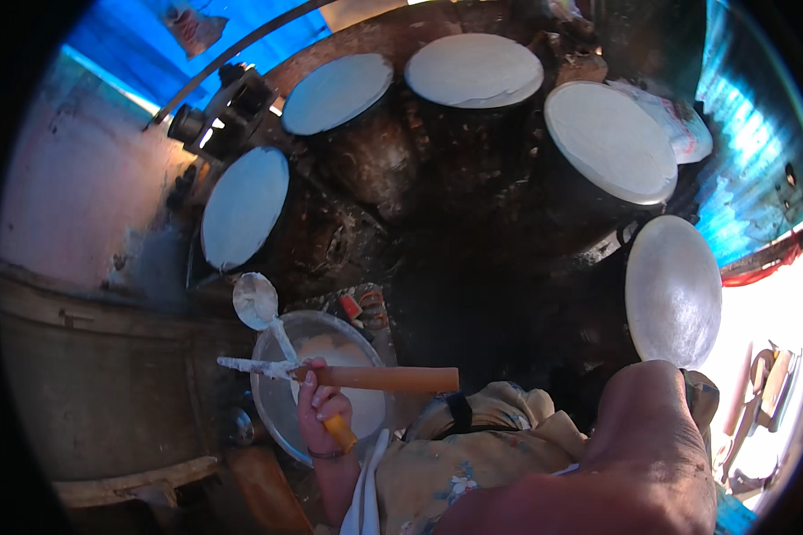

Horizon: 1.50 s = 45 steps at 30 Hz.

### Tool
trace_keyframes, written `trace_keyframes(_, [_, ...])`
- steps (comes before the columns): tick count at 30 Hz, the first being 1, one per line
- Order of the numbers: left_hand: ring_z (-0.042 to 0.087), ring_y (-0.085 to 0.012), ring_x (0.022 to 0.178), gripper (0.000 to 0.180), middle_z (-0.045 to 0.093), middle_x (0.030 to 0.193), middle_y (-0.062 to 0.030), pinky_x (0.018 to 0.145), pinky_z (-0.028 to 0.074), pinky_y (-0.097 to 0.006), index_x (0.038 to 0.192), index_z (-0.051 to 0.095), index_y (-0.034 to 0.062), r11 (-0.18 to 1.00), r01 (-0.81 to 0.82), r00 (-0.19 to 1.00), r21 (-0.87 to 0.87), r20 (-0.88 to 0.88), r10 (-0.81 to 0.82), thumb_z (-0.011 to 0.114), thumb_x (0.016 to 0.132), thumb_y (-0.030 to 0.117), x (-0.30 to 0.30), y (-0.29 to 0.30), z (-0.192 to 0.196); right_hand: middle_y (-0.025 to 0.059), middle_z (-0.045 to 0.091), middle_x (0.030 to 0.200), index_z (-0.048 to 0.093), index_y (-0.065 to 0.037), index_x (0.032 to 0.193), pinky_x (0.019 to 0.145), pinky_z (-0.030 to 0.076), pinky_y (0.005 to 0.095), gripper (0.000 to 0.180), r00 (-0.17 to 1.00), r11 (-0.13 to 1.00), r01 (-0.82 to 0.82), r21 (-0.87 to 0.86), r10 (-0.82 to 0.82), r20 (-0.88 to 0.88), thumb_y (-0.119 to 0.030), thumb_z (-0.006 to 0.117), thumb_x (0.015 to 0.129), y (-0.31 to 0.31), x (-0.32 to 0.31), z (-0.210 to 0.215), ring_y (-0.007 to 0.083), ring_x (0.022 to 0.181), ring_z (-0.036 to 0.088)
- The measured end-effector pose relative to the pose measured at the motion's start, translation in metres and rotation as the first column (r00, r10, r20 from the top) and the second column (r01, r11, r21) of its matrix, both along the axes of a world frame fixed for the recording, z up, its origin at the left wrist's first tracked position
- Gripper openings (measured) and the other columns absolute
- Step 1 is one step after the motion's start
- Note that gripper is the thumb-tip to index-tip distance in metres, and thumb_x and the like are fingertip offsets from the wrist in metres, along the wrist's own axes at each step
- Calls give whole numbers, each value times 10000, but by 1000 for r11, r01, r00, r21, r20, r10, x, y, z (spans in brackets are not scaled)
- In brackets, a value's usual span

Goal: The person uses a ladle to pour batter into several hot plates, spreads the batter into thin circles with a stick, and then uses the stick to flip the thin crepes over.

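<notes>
My left hand (pixel 321 412) is closed around two tools. One is a ladle (pixel 256 301) with a round bowl crusted in white batter; an orange handle end shows below my fingers. The other, lying crosswise, has a thick orange-brown handle (pixel 393 379) and a thin, batter-coated end (pixel 252 366); its exact kind cannot be made out. Beneath them stands a translucent bucket (pixel 268 415) with pale batter inside. At the right, my bare right arm (pixel 656 419) is bent, its hand out of sight.
White-coated round tops (pixel 245 208), (pixel 475 69) sit on several dark, sooty drum-like bases in an arc. A shinier grey round top (pixel 674 292) is at the right. A wooden bench (pixel 107 383) stands left; a plastic bag (pixel 678 120) lies behind the right tops.
</notes>
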<state>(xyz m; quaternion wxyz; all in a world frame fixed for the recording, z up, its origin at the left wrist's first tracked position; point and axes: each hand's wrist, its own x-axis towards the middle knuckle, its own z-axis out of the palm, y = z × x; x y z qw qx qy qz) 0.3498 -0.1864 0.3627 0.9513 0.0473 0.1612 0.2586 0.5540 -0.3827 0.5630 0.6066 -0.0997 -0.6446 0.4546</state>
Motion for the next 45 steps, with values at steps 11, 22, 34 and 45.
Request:
trace_keyframes(11, [398, -26, 507, 140, 518, 1018, -22, 373, 353, -151, 1041, 465, 91, 989, -132, 991, -68, -21, 130, 376, 934, 94, -65, 46, -10, 85, 558, 729, 549, -32, 872, 519, 408, 309, 172, 979, 983, -179, 42, 173, 110, -160, 606, 773, 49, -52, -14, 201, 594, 513])
trace_keyframes(22, [389, -32, 493, 120, 507, 974, -10, 357, 353, -167, 1023, 447, 54, 979, 60, 997, -194, 60, -49, 382, 930, 97, -30, 36, -20, 88, 543, 712, 543, -6, 814, 521, 397, 315, 167, 980, 985, -167, 35, 163, 111, -147, 610, 755, 43, -63, -30, 205, 600, 503])
trace_keyframes(34, [393, -4, 524, 160, 531, 942, -33, 376, 343, -124, 1018, 483, 85, 986, -18, 873, 167, -478, 97, 487, 865, 39, -52, 2, -23, 113, 583, 989, 567, 21, 1101, 616, 496, 231, 485, 936, 291, 315, -903, -253, 245, -59, 742, 656, 75, 21, -187, 149, 751, 589])
trace_keyframes(45, [452, -87, 562, 168, 583, 851, -100, 465, 399, -204, 1010, 450, 72, 985, 109, 567, 131, -822, 46, 515, 880, 157, -131, 64, -144, 233, 574, 796, 494, 10, 1146, 666, 477, 387, 408, 528, 621, 725, -299, -221, 820, -81, 605, 764, 206, -127, -322, 380, 795, 588])
